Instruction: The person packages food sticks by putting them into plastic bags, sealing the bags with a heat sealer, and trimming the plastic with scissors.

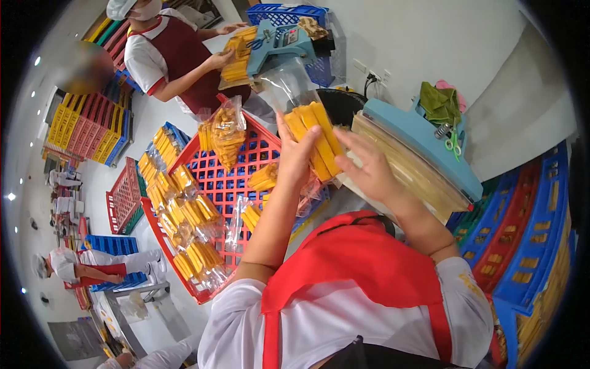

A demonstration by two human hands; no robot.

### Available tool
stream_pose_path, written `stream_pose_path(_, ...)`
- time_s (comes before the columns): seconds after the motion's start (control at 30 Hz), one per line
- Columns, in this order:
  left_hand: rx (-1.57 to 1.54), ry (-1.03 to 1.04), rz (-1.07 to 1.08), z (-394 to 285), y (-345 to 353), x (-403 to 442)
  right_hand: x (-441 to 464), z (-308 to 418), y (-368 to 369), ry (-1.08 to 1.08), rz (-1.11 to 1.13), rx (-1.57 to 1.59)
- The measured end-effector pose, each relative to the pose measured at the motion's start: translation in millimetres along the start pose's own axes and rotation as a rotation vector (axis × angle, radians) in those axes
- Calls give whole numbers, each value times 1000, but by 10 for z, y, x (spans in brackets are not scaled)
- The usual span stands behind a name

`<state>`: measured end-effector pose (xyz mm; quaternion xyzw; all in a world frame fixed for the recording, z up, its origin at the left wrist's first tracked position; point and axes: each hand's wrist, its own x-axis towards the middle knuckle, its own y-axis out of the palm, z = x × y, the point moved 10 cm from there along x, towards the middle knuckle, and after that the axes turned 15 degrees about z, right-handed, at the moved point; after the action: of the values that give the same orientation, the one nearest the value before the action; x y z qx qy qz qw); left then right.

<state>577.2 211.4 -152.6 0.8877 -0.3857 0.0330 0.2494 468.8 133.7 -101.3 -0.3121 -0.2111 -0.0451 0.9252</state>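
My left hand (297,149) is wrapped round a transparent plastic bag of long yellow sticks (314,136), with its thumb across the front. The bag's loose upper end (284,83) stands up above the sticks. My right hand (369,165) is at the bag's right side, fingers stretched out and slightly blurred; whether the fingertips touch the bag, I cannot tell. To the right of the hands sits a light-blue sealing machine (424,144) with a pale, film-covered front plate (399,163). Below and left of the bag is a red plastic crate (212,178) with several filled bags (190,209) in it.
A co-worker in a dark red apron (175,52) handles yellow sticks at another blue machine (283,46). Green scissors (453,144) and a green cloth (440,103) rest on the near machine. Stacked blue and red crates (510,227) stand at the right. Another person (101,267) is farther left.
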Motion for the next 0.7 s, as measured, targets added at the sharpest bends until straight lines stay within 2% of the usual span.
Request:
stream_pose_path(0.03, -3, -12, 11, 28, 11, 14, 25, -16, -88, 17, -2, 15)
stream_pose_path(0.1, -715, -304, 185, 412, 306, -10, 135, -174, -179, 63, -20, -39)
stream_pose_path(0.17, -867, -425, 155, 669, 325, 3, 177, -732, 96, 343, 129, 370)
stream_pose_path(0.2, -850, -448, 132, 759, 293, 2, 180, -787, 96, 357, 119, 375)
stream_pose_path(0.27, -832, -482, 106, 859, 268, -10, 93, -1000, 301, 522, 161, 748)
stream_pose_path(0.4, -831, -491, 132, 814, 412, 4, 60, -900, 254, 465, 159, 942)
stream_pose_path(0.43, -819, -474, 153, 775, 458, 35, 7, -928, 124, 490, 4, 931)
stream_pose_path(0.47, -893, -442, 308, 685, 608, 49, -65, -959, -11, 510, -153, 915)
stream_pose_path(0.5, -892, -447, 324, 703, 648, 58, -119, -961, -71, 504, -167, 907)
stream_pose_path(0.57, -451, -267, 462, 616, 706, 159, -171, -830, -23, 288, -42, 1310)
stream_pose_path(0.6, -349, -205, 429, 616, 709, 219, -261, -936, -153, 251, -163, 1172)
stream_pose_path(0.63, -37, -55, 382, 624, 598, 338, -345, -1004, -166, 250, -178, 1163)
stream_pose_path(0.7, 773, 124, 350, 554, 631, 314, -622, -1129, -481, 244, -415, 767)
